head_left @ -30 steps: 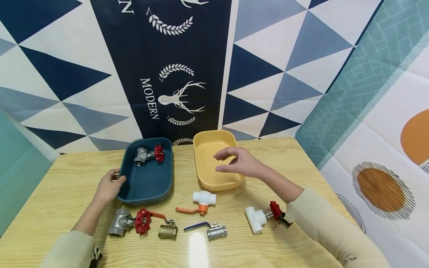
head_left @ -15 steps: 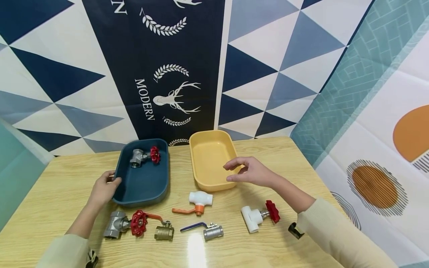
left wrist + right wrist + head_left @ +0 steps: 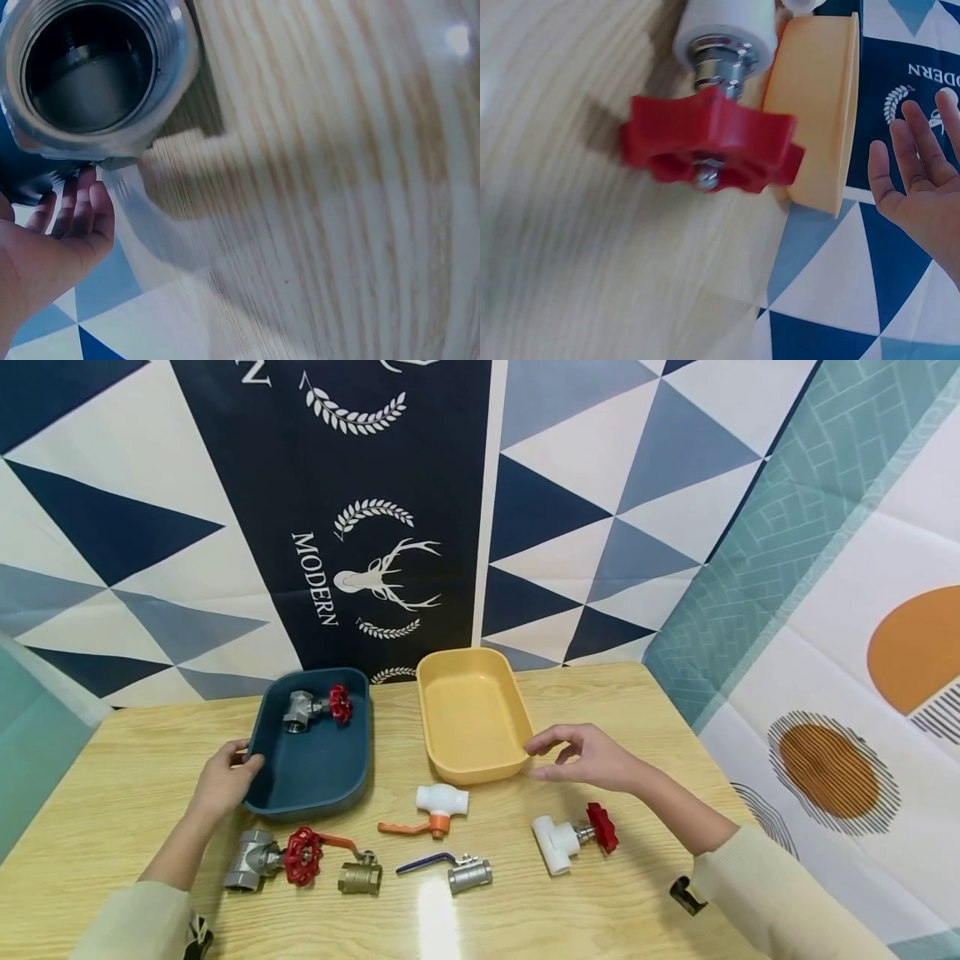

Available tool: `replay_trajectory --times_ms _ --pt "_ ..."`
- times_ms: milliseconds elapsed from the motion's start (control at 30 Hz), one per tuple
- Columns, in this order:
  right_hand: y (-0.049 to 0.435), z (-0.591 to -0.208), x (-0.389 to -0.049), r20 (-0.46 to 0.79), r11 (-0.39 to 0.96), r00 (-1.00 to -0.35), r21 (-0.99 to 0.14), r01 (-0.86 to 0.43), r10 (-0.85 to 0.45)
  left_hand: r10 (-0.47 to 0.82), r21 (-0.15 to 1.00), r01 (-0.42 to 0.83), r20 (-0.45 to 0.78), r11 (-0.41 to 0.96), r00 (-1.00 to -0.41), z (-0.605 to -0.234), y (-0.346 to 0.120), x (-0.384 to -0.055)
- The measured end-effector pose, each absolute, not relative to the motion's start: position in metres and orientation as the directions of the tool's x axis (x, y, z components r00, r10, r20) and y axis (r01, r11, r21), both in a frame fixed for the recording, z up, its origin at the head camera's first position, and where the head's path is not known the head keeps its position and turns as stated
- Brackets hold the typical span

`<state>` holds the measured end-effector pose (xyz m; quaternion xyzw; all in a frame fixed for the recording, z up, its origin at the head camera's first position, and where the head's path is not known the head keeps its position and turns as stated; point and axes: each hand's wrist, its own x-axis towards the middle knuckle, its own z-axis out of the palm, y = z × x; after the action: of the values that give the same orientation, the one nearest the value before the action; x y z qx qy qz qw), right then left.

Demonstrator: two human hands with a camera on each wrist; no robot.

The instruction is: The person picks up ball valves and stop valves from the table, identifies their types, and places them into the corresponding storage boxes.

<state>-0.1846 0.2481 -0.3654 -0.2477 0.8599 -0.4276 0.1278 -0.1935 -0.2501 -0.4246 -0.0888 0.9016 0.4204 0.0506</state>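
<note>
At the left side of the dark blue bin (image 3: pixel 309 781), my left hand (image 3: pixel 221 781) grips its rim, thumb over the edge and fingers along the outer wall. Inside that bin lies a metal gate valve (image 3: pixel 303 710) with a red handwheel. My right hand (image 3: pixel 588 758) hovers holding nothing by the near right corner of the yellow bin (image 3: pixel 472 772), fingers loosely bent. Below that hand, a white plastic valve (image 3: pixel 557 843) with a red handwheel (image 3: pixel 712 139) lies on the table; the handwheel looms large in the right wrist view.
A larger gate valve (image 3: pixel 253 862) lies in front of the blue bin. Beside it are a brass ball valve (image 3: pixel 360 877), a steel ball valve with a blue lever (image 3: pixel 470 875) and a white ball valve with an orange lever (image 3: pixel 442 800). A patterned backdrop (image 3: pixel 405 460) stands behind.
My right hand has moved from over the yellow bin rightward and toward me, to its near right corner. My left hand stays at the blue bin's rim. The view has shifted slightly.
</note>
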Motion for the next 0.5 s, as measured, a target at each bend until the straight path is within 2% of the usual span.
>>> replay_trajectory --times_ms 500 --pt "0.285 -0.403 -0.159 -0.072 0.528 -0.843 -0.807 -0.264 -0.533 -0.115 0.739 -0.2 -0.165 0.643 -0.98 -0.424 -0.249 -0.194"
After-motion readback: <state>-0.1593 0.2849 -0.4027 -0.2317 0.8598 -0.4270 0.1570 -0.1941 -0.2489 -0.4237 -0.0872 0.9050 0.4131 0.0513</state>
